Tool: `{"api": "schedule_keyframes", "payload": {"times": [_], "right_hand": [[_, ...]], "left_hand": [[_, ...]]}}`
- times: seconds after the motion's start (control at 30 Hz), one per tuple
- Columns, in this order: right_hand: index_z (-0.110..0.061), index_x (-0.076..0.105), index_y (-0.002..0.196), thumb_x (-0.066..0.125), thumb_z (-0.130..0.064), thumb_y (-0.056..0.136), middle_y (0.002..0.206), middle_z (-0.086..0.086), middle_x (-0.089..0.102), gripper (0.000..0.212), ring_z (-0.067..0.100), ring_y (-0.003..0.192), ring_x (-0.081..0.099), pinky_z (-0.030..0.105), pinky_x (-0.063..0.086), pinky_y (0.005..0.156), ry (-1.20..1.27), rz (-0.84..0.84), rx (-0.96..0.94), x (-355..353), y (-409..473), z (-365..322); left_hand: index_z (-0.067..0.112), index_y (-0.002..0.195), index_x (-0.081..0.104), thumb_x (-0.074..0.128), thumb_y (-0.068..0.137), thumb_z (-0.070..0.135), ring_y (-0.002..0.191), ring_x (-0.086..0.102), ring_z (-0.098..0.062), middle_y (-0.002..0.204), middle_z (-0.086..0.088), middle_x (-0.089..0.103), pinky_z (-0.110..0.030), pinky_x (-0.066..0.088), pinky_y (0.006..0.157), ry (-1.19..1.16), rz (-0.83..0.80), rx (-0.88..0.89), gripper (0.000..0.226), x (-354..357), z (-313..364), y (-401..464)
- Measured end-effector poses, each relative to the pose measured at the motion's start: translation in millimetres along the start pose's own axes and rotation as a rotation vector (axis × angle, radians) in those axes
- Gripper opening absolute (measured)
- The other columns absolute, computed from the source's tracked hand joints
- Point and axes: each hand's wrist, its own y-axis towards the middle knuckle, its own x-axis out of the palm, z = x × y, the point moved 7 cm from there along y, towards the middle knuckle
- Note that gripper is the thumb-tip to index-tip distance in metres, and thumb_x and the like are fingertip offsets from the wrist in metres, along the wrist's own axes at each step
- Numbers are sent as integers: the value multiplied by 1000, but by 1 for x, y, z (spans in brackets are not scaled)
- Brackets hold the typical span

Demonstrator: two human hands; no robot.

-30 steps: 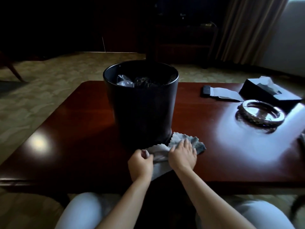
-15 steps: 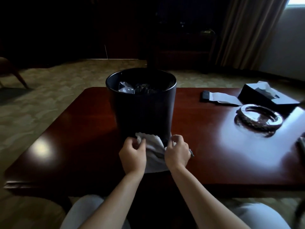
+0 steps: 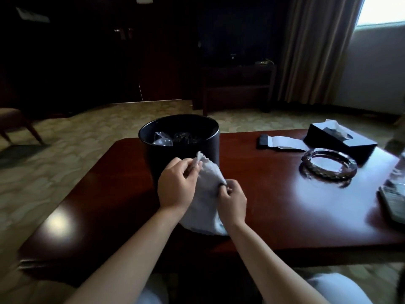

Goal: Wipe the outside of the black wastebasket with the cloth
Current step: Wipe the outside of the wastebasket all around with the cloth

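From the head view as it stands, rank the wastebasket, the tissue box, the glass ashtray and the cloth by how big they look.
1. black wastebasket, partly hidden by the hands
2. cloth, though it is nearer the camera, so its rank is unsure
3. tissue box and glass ashtray look about alike; not ranked

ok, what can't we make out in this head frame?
- Wastebasket near wall: hidden behind the cloth, left hand and right hand.
- Its contents: too dark, only crumpled clear plastic shows.
- Flat object at the right: cut off by the edge.
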Motion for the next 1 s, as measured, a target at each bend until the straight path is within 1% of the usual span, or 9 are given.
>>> {"api": "schedule_keyframes", "payload": {"times": [0.07,0.13,0.2,0.3,0.47,0.57,0.63,0.87,1.0], "right_hand": [[-18,56,101,50,-14,92,83,-10,59,11,6,76,54,8,37,62,166,65,3,-9,0,-11],[-21,54,118,53,-21,93,104,-16,59,25,3,100,56,4,37,84,278,31,-112,-4,-5,-23],[-25,44,136,47,-38,92,130,-24,44,46,-6,125,37,5,24,101,210,-42,-286,8,-15,-35],[-26,23,147,32,-48,90,153,-16,19,61,-9,138,7,3,6,106,120,-174,-347,32,-8,-40],[-25,11,150,25,-48,92,157,-10,9,63,0,141,2,30,4,119,216,-220,-240,56,33,-49],[-29,7,149,27,-42,100,158,-5,4,54,8,143,1,38,5,119,351,-202,-39,67,42,-29],[-28,2,149,24,-38,102,158,-3,-2,53,11,144,-5,33,-2,118,322,-218,101,77,32,-7],[-18,14,150,12,-51,88,157,-6,9,70,6,144,-2,21,-9,115,4,-101,-351,57,27,-50],[-20,17,149,23,-43,95,156,-7,14,59,0,142,2,27,0,119,299,-95,-233,39,57,-59]], "left_hand": [[9,69,68,69,79,28,67,50,-16,71,-2,54,-20,36,65,100,47,38,21,-6,8,4],[8,66,65,70,78,24,69,52,-21,73,-6,58,-22,36,68,122,36,75,20,-5,18,9],[11,63,60,69,83,26,63,56,-23,64,-4,59,-28,40,62,79,-50,44,26,1,25,18],[12,63,59,68,84,28,62,57,-23,61,-2,60,-30,42,56,145,-119,88,29,9,37,31],[5,73,70,73,78,20,89,58,-34,91,-11,65,-40,44,80,349,-141,162,16,27,32,55],[13,81,65,68,82,27,81,63,-31,77,-8,68,-39,37,82,319,-191,109,15,40,21,56],[16,85,62,62,79,36,77,63,-27,73,0,65,-39,36,81,273,-141,104,21,40,20,55],[19,84,75,44,85,48,72,67,-20,73,1,72,-47,46,85,168,-72,104,42,25,17,56],[16,70,75,46,85,47,64,63,-11,59,3,68,-53,48,77,-12,-101,40,44,15,8,58]]}}
